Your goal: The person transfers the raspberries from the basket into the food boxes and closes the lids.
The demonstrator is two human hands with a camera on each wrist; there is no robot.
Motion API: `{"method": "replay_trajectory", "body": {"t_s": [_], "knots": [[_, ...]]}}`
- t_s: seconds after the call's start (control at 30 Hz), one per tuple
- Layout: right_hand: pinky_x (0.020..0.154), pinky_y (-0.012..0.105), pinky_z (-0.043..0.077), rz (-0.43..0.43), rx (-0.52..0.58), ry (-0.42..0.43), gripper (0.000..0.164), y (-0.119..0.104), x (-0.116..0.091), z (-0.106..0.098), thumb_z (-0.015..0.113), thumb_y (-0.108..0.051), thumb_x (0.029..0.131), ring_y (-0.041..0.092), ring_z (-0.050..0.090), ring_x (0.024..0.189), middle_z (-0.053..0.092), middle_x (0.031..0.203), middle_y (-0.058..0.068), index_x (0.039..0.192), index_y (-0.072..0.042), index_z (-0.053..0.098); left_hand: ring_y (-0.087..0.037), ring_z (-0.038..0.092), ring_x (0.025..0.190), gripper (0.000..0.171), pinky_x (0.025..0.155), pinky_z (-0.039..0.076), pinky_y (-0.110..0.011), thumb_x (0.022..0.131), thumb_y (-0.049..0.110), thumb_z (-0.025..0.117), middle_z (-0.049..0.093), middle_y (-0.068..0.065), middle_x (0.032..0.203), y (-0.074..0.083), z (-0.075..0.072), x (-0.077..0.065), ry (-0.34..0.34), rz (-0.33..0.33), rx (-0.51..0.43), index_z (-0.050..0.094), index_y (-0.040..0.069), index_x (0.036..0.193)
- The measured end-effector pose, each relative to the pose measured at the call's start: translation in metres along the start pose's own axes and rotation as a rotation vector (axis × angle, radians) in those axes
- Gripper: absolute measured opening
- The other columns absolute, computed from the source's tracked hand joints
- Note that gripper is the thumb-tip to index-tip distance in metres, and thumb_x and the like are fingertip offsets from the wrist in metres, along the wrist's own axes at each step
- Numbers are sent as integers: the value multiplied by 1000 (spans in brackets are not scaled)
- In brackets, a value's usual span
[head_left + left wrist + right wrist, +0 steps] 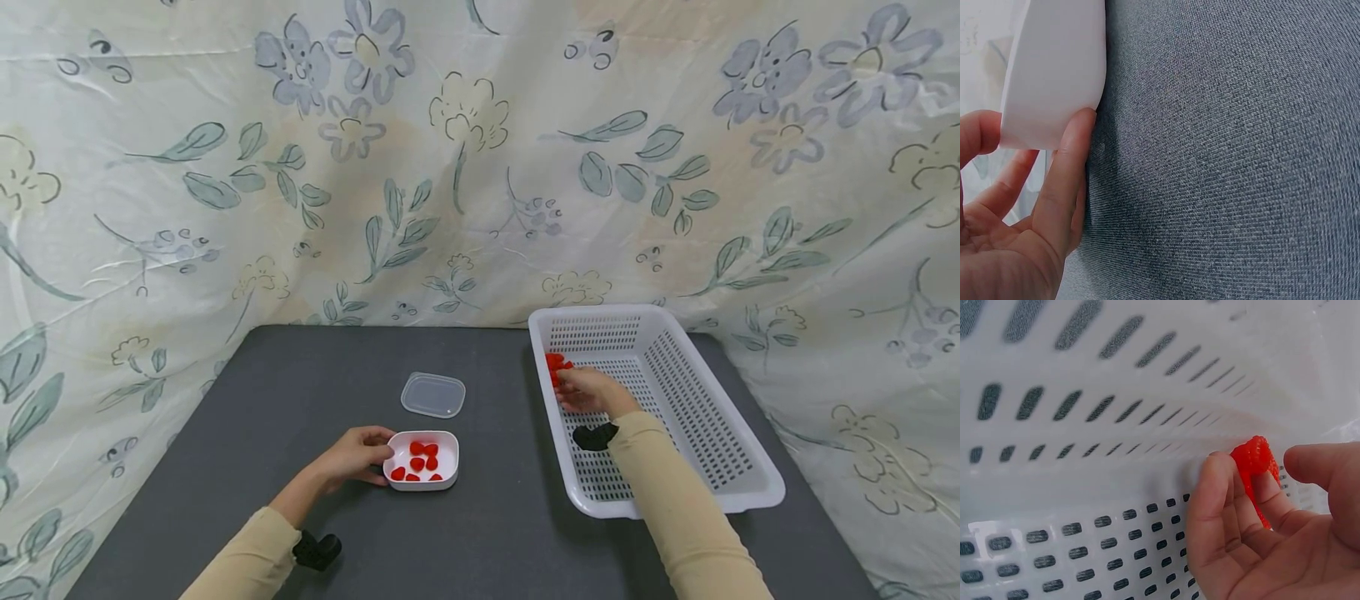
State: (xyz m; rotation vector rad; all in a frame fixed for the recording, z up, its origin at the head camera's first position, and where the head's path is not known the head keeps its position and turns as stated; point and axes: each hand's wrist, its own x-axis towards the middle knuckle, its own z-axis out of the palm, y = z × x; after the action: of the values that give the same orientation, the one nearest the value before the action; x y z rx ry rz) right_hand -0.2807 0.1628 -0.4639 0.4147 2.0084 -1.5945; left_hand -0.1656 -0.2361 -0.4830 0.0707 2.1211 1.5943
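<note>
My left hand (358, 456) grips the left end of a small white container (447, 478). In the left wrist view its fingers (1071, 140) lie along the container's wall (1054, 81). Several red strawberry-like pieces (417, 463) lie inside the container. Over the left side of a white slotted basket (731, 433), my right hand (588, 389) reaches down to a cluster of red pieces (553, 360). In the right wrist view a bumpy red piece (1255, 456) sits between the thumb and fingers, close to the fingertips, with the thumb standing apart from it.
A clear, rounded lid (433, 395) lies flat on the dark grey table (495, 542), behind the white container. The basket's raised walls surround the right hand. A flowered curtain (465, 242) hangs behind the table and along its sides.
</note>
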Motion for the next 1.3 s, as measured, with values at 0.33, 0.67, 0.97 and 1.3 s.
{"method": "replay_trajectory", "body": {"t_s": [0.33,0.67,0.97,1.3], "knots": [[63,22,52,-19,23,-40,34,-6,-2,1,46,-26,96,14,56,68,57,80,5,121,-4,39,-21,58,87,42,68,57,-39,89,12,56,56,-19,111,1,1,-1,8,0,5,46,-7,125],[66,26,53,-74,-30,-39,34,-10,-3,-4,45,-23,96,16,56,71,58,88,9,122,-2,40,-22,58,87,42,68,57,-39,89,11,56,56,-19,112,1,1,0,17,-13,1,46,-7,125],[75,31,53,-126,-70,-48,31,-21,-11,-11,43,-21,96,20,56,78,54,95,12,120,-2,41,-22,58,88,42,69,57,-39,89,11,56,56,-20,113,3,1,-2,9,-5,1,45,-7,125],[91,43,48,-206,-145,-64,35,-37,-22,-17,41,-23,98,22,54,81,53,97,15,124,2,42,-22,58,86,42,68,57,-39,88,10,56,57,-19,111,3,1,-1,8,-9,-3,46,-8,125]]}}
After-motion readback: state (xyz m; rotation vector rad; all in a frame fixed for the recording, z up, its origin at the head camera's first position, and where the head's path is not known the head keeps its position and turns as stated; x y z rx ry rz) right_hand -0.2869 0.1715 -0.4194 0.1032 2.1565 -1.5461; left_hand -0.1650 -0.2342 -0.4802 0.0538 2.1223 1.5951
